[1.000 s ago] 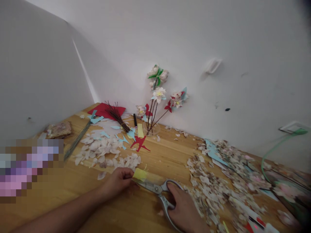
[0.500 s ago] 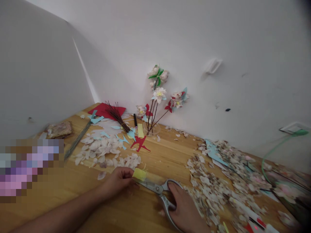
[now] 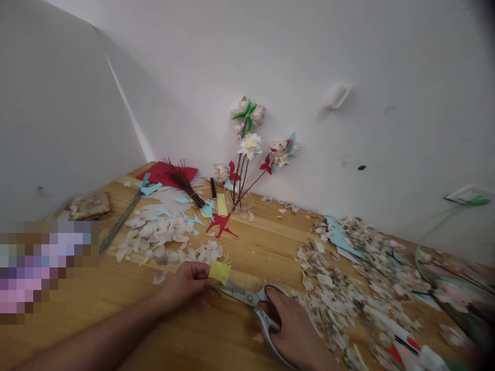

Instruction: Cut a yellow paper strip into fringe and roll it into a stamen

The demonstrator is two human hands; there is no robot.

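My left hand (image 3: pixel 189 281) pinches a small yellow paper strip (image 3: pixel 220 272) between thumb and fingers. Thin slivers stick out from the strip's far edge, like a cut fringe. My right hand (image 3: pixel 296 330) grips silver metal scissors (image 3: pixel 247 298) by the handles, fingers through the loops. The blades point left and meet the lower edge of the paper, close to my left fingertips. Blade tips are partly hidden by the paper and my left hand. Just beyond my left hand lies a heap of pale dried petals (image 3: pixel 158 232).
Made flowers (image 3: pixel 250 146) on brown stems stand in a clear holder by the wall. Left of them are a bundle of brown stems (image 3: pixel 185 185), red sheet (image 3: pixel 157 174) and red cut-out scrap (image 3: pixel 221 225). Many loose petals (image 3: pixel 328 278) and a white glue gun (image 3: pixel 390 327) lie to the right.
The scissor blades look closer together, where one was a blur above the other before. The yellow strip has tipped a little. The whole view has shifted slightly.
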